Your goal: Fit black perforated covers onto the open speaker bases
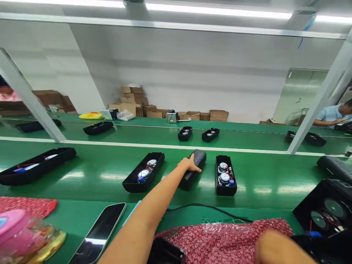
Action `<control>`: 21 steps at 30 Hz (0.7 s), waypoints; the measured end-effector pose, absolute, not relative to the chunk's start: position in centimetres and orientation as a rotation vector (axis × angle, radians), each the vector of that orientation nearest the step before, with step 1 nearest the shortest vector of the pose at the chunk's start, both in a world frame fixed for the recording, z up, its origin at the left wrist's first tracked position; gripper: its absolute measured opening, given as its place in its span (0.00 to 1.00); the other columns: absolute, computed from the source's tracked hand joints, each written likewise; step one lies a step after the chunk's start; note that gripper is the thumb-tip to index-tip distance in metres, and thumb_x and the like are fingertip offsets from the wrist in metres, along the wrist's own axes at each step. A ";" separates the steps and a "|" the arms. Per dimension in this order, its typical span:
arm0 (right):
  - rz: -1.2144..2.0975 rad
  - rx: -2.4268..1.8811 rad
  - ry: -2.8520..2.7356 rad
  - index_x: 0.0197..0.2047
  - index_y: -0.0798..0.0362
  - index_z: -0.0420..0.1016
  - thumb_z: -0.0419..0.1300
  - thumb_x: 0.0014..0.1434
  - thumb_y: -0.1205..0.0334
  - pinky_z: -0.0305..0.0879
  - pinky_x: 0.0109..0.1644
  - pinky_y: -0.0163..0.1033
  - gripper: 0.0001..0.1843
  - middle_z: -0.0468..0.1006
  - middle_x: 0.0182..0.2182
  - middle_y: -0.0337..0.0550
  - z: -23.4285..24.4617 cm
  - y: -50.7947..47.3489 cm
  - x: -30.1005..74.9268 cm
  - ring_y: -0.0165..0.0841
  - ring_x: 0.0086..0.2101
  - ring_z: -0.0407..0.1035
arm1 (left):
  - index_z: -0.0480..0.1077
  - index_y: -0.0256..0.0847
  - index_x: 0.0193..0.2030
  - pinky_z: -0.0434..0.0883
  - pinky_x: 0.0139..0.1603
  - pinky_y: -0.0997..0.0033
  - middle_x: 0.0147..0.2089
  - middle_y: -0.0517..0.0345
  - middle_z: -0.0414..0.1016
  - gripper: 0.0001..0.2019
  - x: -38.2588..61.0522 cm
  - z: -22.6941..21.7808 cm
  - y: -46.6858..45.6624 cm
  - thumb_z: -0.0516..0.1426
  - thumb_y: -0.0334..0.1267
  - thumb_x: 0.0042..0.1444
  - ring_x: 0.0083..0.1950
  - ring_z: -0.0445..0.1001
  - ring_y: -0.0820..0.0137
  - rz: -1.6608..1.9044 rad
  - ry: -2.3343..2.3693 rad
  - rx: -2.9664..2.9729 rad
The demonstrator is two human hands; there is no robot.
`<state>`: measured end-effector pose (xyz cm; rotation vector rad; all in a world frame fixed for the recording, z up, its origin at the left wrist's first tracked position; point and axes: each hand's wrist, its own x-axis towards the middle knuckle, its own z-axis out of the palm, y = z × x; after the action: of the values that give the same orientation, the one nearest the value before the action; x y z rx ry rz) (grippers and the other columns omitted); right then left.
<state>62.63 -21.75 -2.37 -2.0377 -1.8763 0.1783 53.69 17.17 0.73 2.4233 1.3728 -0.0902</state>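
My left hand (189,164) reaches out over the green belt, its fingers wrapped over a black speaker housing (200,158). The housing lies closed side up, and the hand covers part of it. On its left lies an open speaker housing (144,172) with two round drivers and red wires inside. A similar speaker housing (226,176) lies to its right. At the lower right edge, my right hand (280,249) is a blur whose fingers I cannot make out. Near it are a tilted black speaker housing (324,212) and red bubble wrap (220,242).
A phone (100,231) and a pink-lidded jar (16,234) sit at the front left. A black cable (209,206) runs along the bench edge. Metal posts (319,95) stand beyond the belt. More housings lie on the far belt, and a person (330,115) sits at the right.
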 end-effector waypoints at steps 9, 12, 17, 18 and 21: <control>-0.094 -2.307 -2.316 0.48 0.55 0.74 0.58 0.56 0.80 0.52 0.59 0.64 0.19 0.65 0.57 0.54 -1.3 -5.7 72.7 0.49 0.58 0.57 | 0.63 0.37 0.56 0.66 0.55 0.48 0.59 0.47 0.63 0.20 46.7 1.3 25.7 0.55 0.44 0.60 0.57 0.65 0.58 0.230 1.756 2.383; -0.005 -2.297 -2.435 0.45 0.56 0.74 0.59 0.60 0.72 0.61 0.56 0.52 0.09 0.72 0.50 0.48 -1.2 -4.8 73.7 0.40 0.50 0.66 | 0.63 0.38 0.56 0.67 0.54 0.50 0.58 0.47 0.63 0.20 44.1 -0.4 27.3 0.56 0.44 0.60 0.56 0.66 0.58 0.197 1.793 2.327; 0.127 -2.323 -2.447 0.30 0.55 0.76 0.62 0.57 0.65 0.66 0.41 0.40 0.05 0.76 0.32 0.43 0.5 -6.0 73.4 0.36 0.37 0.71 | 0.65 0.36 0.53 0.69 0.53 0.53 0.55 0.48 0.66 0.17 42.9 -2.2 29.1 0.56 0.42 0.59 0.54 0.68 0.61 0.132 1.734 2.277; 0.133 -2.323 -2.418 0.30 0.53 0.76 0.61 0.58 0.65 0.65 0.40 0.39 0.06 0.76 0.32 0.42 0.7 -6.2 73.1 0.36 0.36 0.71 | 0.66 0.36 0.52 0.69 0.52 0.54 0.54 0.48 0.67 0.17 42.9 -2.2 29.5 0.57 0.42 0.59 0.53 0.69 0.61 0.121 1.742 2.249; 0.128 -2.351 -2.263 0.33 0.50 0.76 0.53 0.63 0.61 0.61 0.37 0.37 0.11 0.76 0.34 0.42 0.9 -6.4 72.3 0.35 0.36 0.70 | 0.66 0.36 0.52 0.70 0.51 0.55 0.54 0.48 0.68 0.17 42.9 -1.5 30.8 0.57 0.41 0.59 0.52 0.70 0.62 0.125 1.789 2.163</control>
<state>72.31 -6.41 0.94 -2.3507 -2.2627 0.1278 42.90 30.75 -1.50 2.1629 1.7888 0.1254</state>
